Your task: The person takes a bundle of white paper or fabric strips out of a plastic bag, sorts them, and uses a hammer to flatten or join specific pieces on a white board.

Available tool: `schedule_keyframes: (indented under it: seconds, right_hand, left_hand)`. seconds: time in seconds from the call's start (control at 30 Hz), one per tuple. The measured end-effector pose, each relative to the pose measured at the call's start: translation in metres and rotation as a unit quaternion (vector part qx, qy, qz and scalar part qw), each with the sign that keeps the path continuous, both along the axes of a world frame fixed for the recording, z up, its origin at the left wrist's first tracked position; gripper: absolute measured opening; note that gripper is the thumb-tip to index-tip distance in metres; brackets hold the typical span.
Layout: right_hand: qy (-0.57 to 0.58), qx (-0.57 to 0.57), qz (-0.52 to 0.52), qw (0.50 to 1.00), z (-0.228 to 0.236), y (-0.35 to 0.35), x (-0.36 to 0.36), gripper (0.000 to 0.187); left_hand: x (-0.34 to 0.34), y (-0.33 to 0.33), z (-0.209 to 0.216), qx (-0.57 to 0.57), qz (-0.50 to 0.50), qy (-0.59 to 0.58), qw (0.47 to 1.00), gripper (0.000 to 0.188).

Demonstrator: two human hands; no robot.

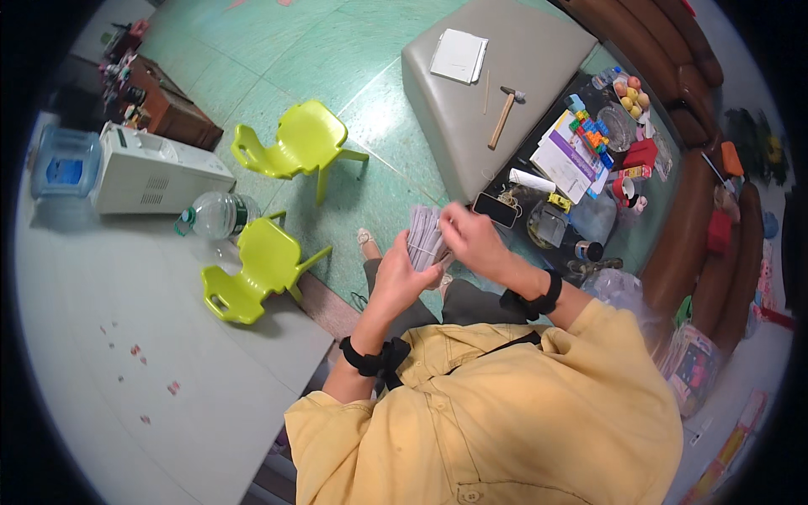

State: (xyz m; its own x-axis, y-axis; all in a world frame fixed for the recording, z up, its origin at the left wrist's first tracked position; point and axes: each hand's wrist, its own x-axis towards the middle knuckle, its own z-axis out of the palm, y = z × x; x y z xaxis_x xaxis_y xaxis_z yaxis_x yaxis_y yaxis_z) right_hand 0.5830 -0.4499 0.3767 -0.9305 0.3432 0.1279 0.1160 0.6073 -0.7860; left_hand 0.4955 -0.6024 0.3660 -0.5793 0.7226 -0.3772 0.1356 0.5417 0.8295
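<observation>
My left hand [397, 276] is wrapped round a bundle of pale grey-white strips [423, 239], perhaps folded paper, in front of my body. A thin pale band or string crosses the bundle. At the bundle's upper right edge, the fingers of my right hand [471, 238] are bent and pinched together. What lies between those fingertips is too small to make out. Close by on the dark table rest a phone [495, 210] and a tangle of twine [510, 198].
A hammer [502, 119], a thin stick [486, 91] and a white pad [459, 55] lie on the grey ottoman [539, 38]. The cluttered table holds toy blocks [592, 133] and a fruit bowl [631, 95]. Two green chairs [310, 139] and a large bottle [217, 215] stand left.
</observation>
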Motion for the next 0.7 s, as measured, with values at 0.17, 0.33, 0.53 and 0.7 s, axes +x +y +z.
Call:
schedule_keyframes:
  seconds: [0.17, 0.33, 0.53, 0.7]
  right_hand:
    - [-0.09, -0.358, -0.259, 0.893, -0.023, 0.017, -0.078, 0.011]
    - [-0.13, -0.564, -0.339, 0.742, -0.019, 0.021, -0.128, 0.009]
    - [-0.142, -0.47, -0.292, 0.821, -0.023, 0.029, -0.157, 0.011]
    - [-0.165, -0.475, -0.177, 0.846, -0.018, 0.063, -0.167, 0.01]
  left_hand:
    - [-0.094, 0.003, -0.006, 0.089, -0.143, 0.002, 0.986, 0.077]
    - [-0.173, 0.011, 0.007, 0.076, -0.196, -0.097, 0.973, 0.073]
    - [-0.228, 0.037, 0.013, 0.094, -0.32, 0.033, 0.942, 0.069]
    - [-0.261, 0.073, 0.015, 0.052, -0.393, 0.052, 0.917, 0.067]
